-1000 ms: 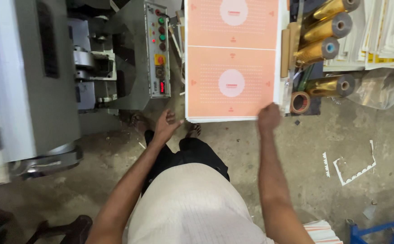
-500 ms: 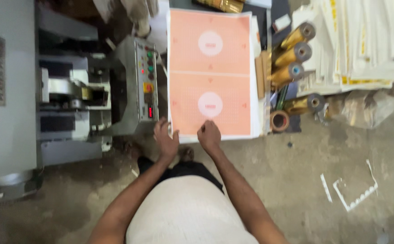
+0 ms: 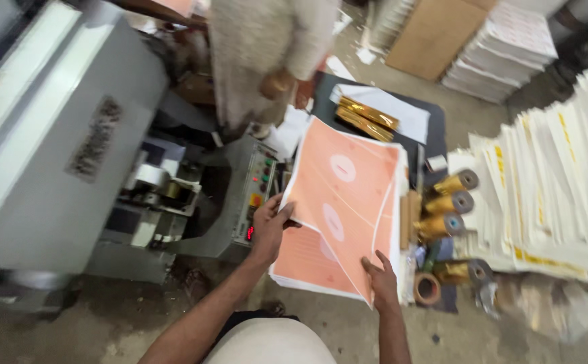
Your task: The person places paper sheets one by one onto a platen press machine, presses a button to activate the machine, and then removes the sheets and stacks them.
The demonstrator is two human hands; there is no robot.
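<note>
A stack of orange printed sheets [image 3: 301,259] with white round marks lies in front of me beside a grey machine. My left hand [image 3: 270,222] grips the left edge of the top orange sheet [image 3: 348,195]. My right hand [image 3: 380,278] holds its near right corner. The sheet is lifted and bowed above the stack.
The grey machine [image 3: 58,141] with a button panel [image 3: 257,192] stands at the left. Gold foil rolls [image 3: 449,205] lie right of the stack, a tape roll [image 3: 427,288] near them. Tall white paper stacks [image 3: 563,182] fill the right. Another person [image 3: 267,54] stands beyond the machine.
Both hands were resting at the near edge of the flat stack; now they have taken hold of the top sheet and raised it. The camera view has swung and tilted.
</note>
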